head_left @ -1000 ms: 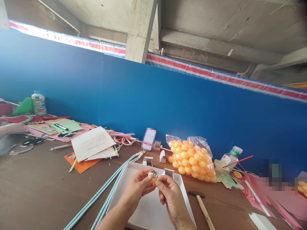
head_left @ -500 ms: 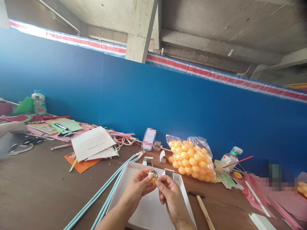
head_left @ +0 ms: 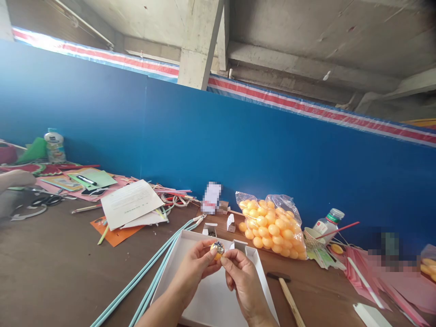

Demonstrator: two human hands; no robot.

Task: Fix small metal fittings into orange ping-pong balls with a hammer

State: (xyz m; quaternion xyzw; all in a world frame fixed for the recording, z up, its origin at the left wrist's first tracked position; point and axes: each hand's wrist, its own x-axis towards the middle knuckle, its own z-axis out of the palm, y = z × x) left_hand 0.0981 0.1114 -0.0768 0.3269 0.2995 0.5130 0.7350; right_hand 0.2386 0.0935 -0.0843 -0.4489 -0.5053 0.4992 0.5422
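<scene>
Above a shallow white box (head_left: 213, 295), my left hand (head_left: 195, 265) pinches a small ball (head_left: 218, 249) with a shiny silver top and an orange-yellow lower part. My right hand (head_left: 238, 277) is closed at the ball's right side, thumb against index finger; whatever lies between those fingertips is too small to name. Light blue cords (head_left: 153, 272) run along the box's left side. Small open cartons (head_left: 210, 229) stand behind the box. A clear bag of orange balls (head_left: 270, 227) lies behind and to the right.
A hammer (head_left: 289, 297) lies right of the box. Papers (head_left: 131, 204), scissors (head_left: 49, 200) and thin sticks are at the left, near another person's hand (head_left: 20, 178). A bottle (head_left: 329, 227), a small basket (head_left: 313, 238) and pink sheets (head_left: 405, 281) are at the right.
The other person's hand at the far left has shifted slightly left. My hands and the ball look almost unchanged.
</scene>
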